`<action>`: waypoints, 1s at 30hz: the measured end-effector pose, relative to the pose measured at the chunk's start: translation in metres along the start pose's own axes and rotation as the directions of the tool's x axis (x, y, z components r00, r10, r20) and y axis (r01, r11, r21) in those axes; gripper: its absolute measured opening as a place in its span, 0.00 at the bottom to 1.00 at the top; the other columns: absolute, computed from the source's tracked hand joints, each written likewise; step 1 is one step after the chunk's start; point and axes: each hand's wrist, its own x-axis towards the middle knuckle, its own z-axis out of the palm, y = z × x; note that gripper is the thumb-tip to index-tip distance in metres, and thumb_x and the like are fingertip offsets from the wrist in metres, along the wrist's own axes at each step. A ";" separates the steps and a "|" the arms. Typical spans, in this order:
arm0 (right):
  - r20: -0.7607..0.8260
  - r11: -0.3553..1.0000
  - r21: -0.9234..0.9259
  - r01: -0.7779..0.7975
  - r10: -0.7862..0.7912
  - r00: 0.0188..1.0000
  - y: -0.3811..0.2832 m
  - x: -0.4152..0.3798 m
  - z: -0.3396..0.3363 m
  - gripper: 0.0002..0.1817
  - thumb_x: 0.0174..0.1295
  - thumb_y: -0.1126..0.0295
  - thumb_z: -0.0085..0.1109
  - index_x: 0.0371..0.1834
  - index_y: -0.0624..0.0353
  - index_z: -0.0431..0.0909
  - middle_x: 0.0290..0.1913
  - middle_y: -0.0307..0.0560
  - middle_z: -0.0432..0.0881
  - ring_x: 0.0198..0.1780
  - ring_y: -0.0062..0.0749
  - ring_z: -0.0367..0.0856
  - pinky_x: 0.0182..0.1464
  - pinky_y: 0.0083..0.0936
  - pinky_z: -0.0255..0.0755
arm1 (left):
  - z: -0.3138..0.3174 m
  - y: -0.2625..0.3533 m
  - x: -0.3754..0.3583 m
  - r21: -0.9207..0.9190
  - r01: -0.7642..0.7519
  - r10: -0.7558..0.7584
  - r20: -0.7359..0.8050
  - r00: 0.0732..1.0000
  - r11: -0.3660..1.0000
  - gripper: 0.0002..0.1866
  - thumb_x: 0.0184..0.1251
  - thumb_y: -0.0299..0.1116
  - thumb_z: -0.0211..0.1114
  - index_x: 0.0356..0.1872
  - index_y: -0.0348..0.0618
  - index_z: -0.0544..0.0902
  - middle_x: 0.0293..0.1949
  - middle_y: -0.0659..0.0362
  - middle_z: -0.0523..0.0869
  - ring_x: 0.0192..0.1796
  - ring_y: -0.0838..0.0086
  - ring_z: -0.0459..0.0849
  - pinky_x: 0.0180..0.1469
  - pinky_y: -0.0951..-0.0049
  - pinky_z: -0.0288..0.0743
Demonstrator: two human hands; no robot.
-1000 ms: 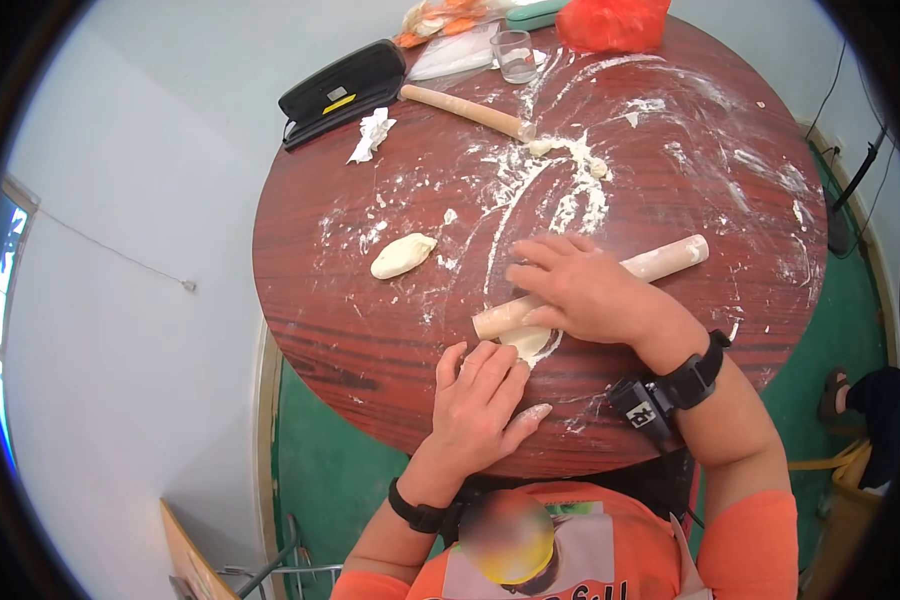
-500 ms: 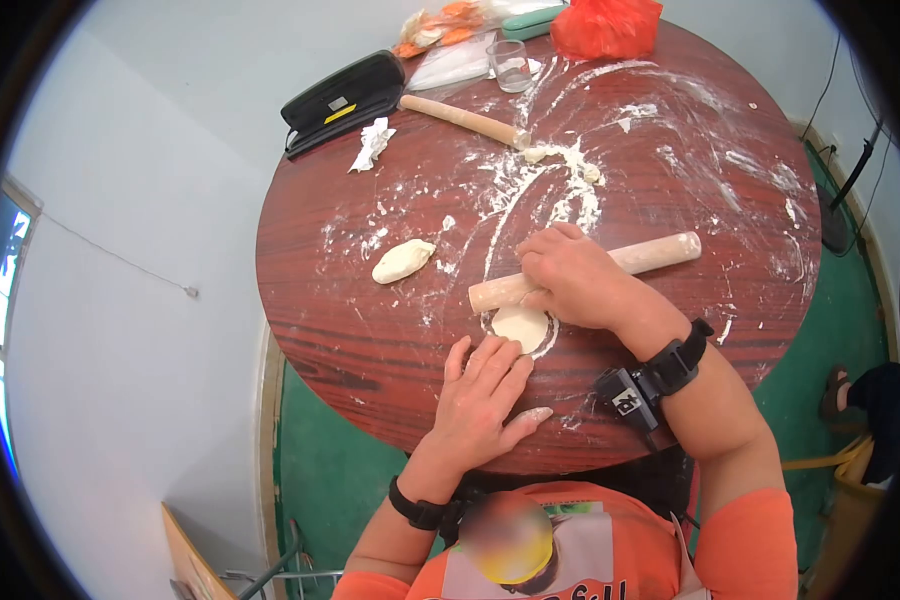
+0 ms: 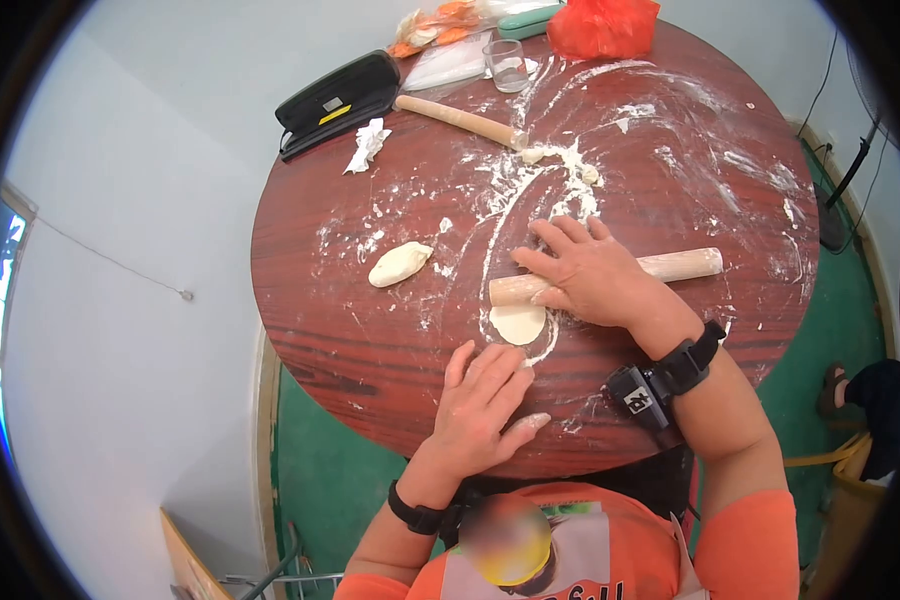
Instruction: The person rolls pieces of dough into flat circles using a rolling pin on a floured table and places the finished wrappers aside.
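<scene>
A flattened round of dough (image 3: pixel 517 325) lies on the floury table, its far edge under a wooden rolling pin (image 3: pixel 682 265). My right hand (image 3: pixel 592 272) rests its palm over the pin, the fingers stretched out and spread past its far side and the thumb along the near side. Just below the dough, my left hand (image 3: pixel 485 408) lies open on the table, fingertips close to the near edge of the round. Off to the left sits an oval lump of dough (image 3: pixel 400 264).
A second rolling pin (image 3: pixel 458 120) lies farther back, by a streak of flour and dough bits. Along the far edge are an open black case (image 3: pixel 340 100), a crumpled tissue (image 3: pixel 368 146), a glass (image 3: pixel 507 68) and a red plastic bag (image 3: pixel 602 28).
My right hand has gone from curled round the pin to spread flat over it, and the pin has shifted right. My left fingertips have drawn back slightly from the dough round.
</scene>
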 end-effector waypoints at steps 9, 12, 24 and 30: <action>-0.081 0.973 0.221 0.072 -0.056 0.995 0.004 -0.001 -0.006 0.12 0.50 0.68 0.65 0.35 0.61 0.78 0.47 0.47 0.78 0.55 0.42 0.73 0.59 0.41 0.64 | 0.004 -0.001 0.006 0.179 0.155 -0.163 0.027 0.986 0.972 0.34 0.48 0.45 0.71 0.54 0.35 0.74 0.58 0.47 0.73 0.64 0.52 0.67 0.66 0.45 0.51; -0.133 0.972 0.233 0.017 0.014 0.991 0.007 -0.001 -0.012 0.11 0.49 0.68 0.66 0.33 0.62 0.77 0.40 0.48 0.79 0.49 0.45 0.76 0.55 0.38 0.67 | 0.002 0.000 0.006 0.168 0.124 -0.132 0.041 0.990 0.978 0.32 0.47 0.45 0.71 0.52 0.36 0.76 0.56 0.48 0.75 0.62 0.54 0.69 0.66 0.46 0.50; 0.039 0.954 0.280 0.109 -0.124 0.991 0.000 -0.009 -0.009 0.09 0.50 0.68 0.65 0.32 0.59 0.79 0.43 0.45 0.79 0.51 0.41 0.75 0.55 0.39 0.65 | -0.001 -0.001 0.001 0.056 0.035 -0.024 -0.180 0.983 0.998 0.21 0.43 0.33 0.71 0.41 0.36 0.80 0.44 0.53 0.82 0.50 0.58 0.79 0.66 0.53 0.56; -0.099 0.987 0.135 0.086 -0.073 0.992 -0.005 0.000 0.003 0.06 0.53 0.63 0.61 0.31 0.51 0.81 0.48 0.39 0.76 0.56 0.37 0.71 0.58 0.40 0.63 | 0.000 -0.002 0.001 0.071 0.040 -0.025 -0.190 0.981 0.997 0.21 0.43 0.33 0.71 0.42 0.36 0.80 0.44 0.52 0.82 0.50 0.58 0.78 0.65 0.53 0.56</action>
